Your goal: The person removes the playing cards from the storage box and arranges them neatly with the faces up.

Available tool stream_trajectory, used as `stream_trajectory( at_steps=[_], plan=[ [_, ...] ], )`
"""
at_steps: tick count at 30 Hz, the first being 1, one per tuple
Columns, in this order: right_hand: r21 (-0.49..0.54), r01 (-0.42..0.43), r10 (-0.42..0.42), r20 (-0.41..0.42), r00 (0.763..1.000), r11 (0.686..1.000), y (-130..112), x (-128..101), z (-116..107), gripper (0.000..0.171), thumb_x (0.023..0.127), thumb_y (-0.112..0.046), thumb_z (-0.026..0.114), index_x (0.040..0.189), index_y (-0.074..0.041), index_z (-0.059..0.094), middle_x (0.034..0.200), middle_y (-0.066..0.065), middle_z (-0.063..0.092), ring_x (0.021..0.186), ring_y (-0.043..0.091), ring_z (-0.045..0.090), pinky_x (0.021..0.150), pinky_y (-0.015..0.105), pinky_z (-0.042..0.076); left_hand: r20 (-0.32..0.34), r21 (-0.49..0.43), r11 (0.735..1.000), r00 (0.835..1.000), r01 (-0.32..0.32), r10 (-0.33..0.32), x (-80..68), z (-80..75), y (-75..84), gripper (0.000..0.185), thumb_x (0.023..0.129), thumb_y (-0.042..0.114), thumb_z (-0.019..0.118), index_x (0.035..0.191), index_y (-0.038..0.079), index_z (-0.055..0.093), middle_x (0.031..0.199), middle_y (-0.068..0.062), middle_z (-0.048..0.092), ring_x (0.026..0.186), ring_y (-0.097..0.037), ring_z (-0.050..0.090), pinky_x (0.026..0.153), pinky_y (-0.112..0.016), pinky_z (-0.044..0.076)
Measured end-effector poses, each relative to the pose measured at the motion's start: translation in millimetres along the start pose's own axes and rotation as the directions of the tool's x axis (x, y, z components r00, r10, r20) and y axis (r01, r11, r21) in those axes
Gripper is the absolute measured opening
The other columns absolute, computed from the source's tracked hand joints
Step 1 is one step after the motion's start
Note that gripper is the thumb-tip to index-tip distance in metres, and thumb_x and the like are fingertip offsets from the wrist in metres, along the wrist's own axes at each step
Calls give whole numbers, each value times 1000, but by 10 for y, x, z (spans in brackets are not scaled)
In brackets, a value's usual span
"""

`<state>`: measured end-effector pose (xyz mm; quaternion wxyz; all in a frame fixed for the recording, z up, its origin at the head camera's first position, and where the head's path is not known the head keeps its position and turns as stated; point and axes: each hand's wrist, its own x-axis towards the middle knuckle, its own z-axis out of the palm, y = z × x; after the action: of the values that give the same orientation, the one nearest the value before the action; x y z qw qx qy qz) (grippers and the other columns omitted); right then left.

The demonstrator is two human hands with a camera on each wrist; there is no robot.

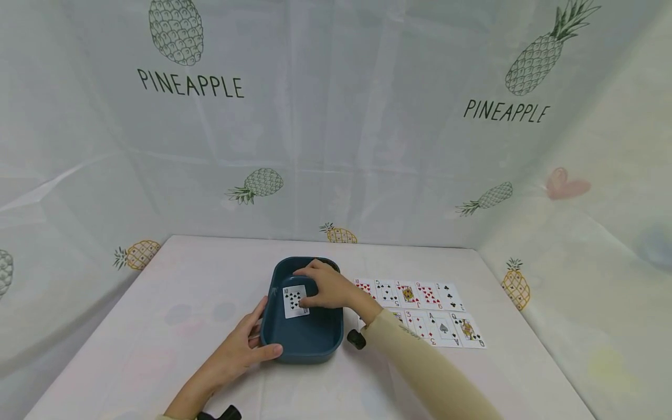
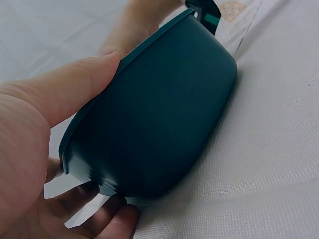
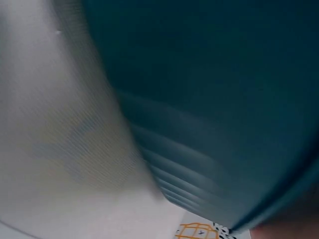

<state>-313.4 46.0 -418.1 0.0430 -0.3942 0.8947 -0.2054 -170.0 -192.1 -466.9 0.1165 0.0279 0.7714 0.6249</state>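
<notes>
A big white cloth with pineapple pictures [image 1: 541,55] hangs all around as walls, and the word PINEAPPLE is printed on it in two places. In front of it stands a white table [image 1: 173,303], covered with a pale cloth.

Near the middle of the table sits a dark blue tub [image 1: 301,338]. It has round corners and a smooth wall, and it stands flat on the table. In the left wrist view the outside wall of the tub fills most of the picture. In the right wrist view it is only a blurry blue shape.

To the right of the tub, playing cards [image 1: 430,312] lie face up in two neat rows on the table. They lie just beside each other, close to the tub but not touching it.

The left hand [image 1: 244,347] holds the tub at its near left corner. The thumb lies along the rim and the other fingers curl under the wall, so the hand grips the tub.

The right hand [image 1: 325,289] reaches into the tub from the right side, with a pale long sleeve [image 1: 420,367] behind it. Its fingers pinch one card [image 1: 294,300], a ten with black marks, face up. The card is inside the tub, near the left wall.

A small black thing [image 1: 356,339] sits by the right wrist; I cannot tell what it is.
</notes>
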Motion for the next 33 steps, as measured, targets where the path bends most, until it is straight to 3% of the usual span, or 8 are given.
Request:
stream_trajectory(
  at_steps=[8,16,24,33],
  plan=[
    [-172,-23,24,2,1000,985,39,44,169,69,91,-47,83,153,-26,60,140,1,62,126,19,60,108,46,50,9,-12,1000,1000,-6,6,-6,4,3,108,93,27,86,173,27,13,169,-27,26,142,-41,54,104,-41,57],
    [-306,-40,53,33,998,951,8,49,262,79,87,-62,80,154,-26,58,148,-2,62,132,18,59,112,45,47,18,-8,1000,1000,-15,15,-8,-2,-11,108,93,27,85,173,26,12,169,-28,23,144,-42,52,104,-39,57],
    [-383,-44,84,89,992,923,-37,55,262,85,86,-67,79,156,-25,56,157,-2,57,138,21,56,114,42,45,22,9,1000,1000,-22,22,-4,-7,-7,108,94,27,84,173,25,11,169,-29,23,144,-43,51,104,-39,57],
    [-387,-61,105,93,990,920,-52,70,251,84,85,-67,80,155,-27,57,154,-2,58,136,21,57,114,43,45,11,20,1000,1000,-6,6,9,-9,-26,108,93,29,85,173,28,13,169,-27,24,142,-40,53,104,-38,57]
  ],
)
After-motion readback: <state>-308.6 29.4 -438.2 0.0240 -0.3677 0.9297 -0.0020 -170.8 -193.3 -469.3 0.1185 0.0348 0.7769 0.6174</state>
